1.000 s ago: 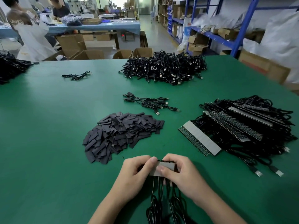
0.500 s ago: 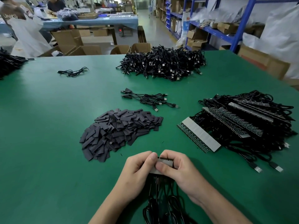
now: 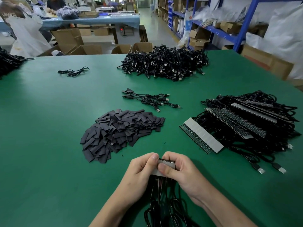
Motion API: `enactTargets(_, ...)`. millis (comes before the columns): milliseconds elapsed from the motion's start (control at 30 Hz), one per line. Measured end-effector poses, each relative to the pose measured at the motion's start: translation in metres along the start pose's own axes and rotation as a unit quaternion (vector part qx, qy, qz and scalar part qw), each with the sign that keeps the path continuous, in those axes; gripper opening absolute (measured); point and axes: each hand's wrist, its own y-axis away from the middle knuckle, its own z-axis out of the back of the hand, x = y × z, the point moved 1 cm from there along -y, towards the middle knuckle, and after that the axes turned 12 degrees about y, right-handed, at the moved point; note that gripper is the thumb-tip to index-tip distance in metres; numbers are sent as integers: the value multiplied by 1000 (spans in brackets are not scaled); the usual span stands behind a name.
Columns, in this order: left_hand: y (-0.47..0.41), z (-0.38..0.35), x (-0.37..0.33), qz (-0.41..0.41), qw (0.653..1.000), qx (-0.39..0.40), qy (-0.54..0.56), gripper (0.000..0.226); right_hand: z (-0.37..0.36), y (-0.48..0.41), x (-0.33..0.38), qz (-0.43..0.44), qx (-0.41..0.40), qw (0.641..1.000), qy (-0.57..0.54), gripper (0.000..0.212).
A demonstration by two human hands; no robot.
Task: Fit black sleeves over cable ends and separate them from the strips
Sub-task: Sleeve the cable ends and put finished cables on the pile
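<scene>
Here, low at the near edge of the green worktop (image 3: 49,128), held between both hands: a short strip (image 3: 165,167) with a pale grey face and a dark toothed top edge, black cables (image 3: 161,203) hanging from its underside toward the wearer. Left hand (image 3: 139,174) closed on the strip's left end, thumb pressed at the top corner, other fingers curled behind. Right hand (image 3: 180,171) closed on the right part, thumb flat across the grey face, fingers wrapped over the far side. Both thumbs nearly touching at the strip's top edge. Possibly a sleeve already caught under the left thumb, though too hidden to tell. Just beyond the hands, to the left, lay a loose heap of flat black sleeves (image 3: 121,133), apart from the strip. Further back sat a small bunch of finished cables (image 3: 150,99) with USB plugs. To the right was piled a stack of uncut strips (image 3: 201,136) with tangled leads, the nearest one lying grey face up at the stack's left edge. At the far side rested a large mound of black cables (image 3: 165,63), and well left of it a single small cable (image 3: 73,72).
</scene>
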Motion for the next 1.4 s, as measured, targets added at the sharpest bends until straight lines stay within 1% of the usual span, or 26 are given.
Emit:
enactTargets(167,-1,-1,0,9,1000,-2,20,65,0,0,1,-3,3,1000,-10,13)
enactTargets(267,-1,-2,2,3,1000,-1,25,63,-1,0,2,-7,5,1000,-14,13)
enactTargets(333,-3,-3,2,-19,1000,-9,-2,58,-1,0,2,-11,11,1000,-12,14)
enactTargets(400,-4,-2,2,-57,997,-35,-45,52,1,-1,4,-14,4,1000,13,14)
enactTargets(467,-6,2,2,-90,989,-73,-93,51,5,0,5,-10,-24,996,90,22)
enactTargets(500,-6,5,3,-104,983,-92,-119,49,8,1,5,0,-47,986,159,24)
enactTargets(533,-6,7,4,-120,977,-109,-142,46,9,2,5,14,-75,969,237,24)
enactTargets(600,-6,10,5,-142,967,-130,-169,40,8,3,4,52,-141,914,376,21)
enactTargets(633,-5,10,4,-147,965,-133,-171,37,6,3,4,74,-161,882,436,24)
enactTargets(667,-5,9,4,-149,964,-133,-174,35,3,3,5,95,-165,857,480,30)
enactTargets(700,-6,8,3,-149,964,-132,-178,34,0,2,5,114,-153,845,500,33)
enactTargets(733,-6,7,3,-146,964,-130,-180,33,-4,2,5,129,-135,844,502,32)
enactTargets(833,-6,7,2,-129,971,-113,-167,35,-15,3,5,159,-78,871,458,20)
enactTargets(900,-5,6,1,-127,976,-91,-150,38,-20,5,4,147,-67,910,383,15)
enactTargets(967,-5,6,-2,-137,979,-77,-129,41,-19,7,8,116,-63,951,281,13)
enactTargets(1000,-5,7,-4,-147,978,-84,-120,42,-17,7,11,101,-53,966,230,14)
enactTargets(1067,-7,12,-7,-156,972,-136,-109,40,-13,11,20,90,-34,987,126,17)
enactTargets(1133,-10,23,-7,-147,959,-207,-123,42,-8,14,31,75,-27,997,-14,20)
enactTargets(1167,-12,30,-7,-140,951,-234,-144,43,-4,16,37,69,-18,995,-73,23)
enactTargets(1233,-18,45,-7,-126,936,-262,-198,37,6,18,51,75,-4,987,-139,29)
enactTargets(1300,-26,62,-8,-102,925,-260,-257,21,20,20,68,91,-4,982,-163,33)
enactTargets(1333,-30,68,-8,-89,922,-251,-283,15,28,21,78,96,-9,983,-159,34)
enactTargets(1400,-38,78,-7,-77,905,-233,-348,23,44,22,93,90,-29,991,-91,31)
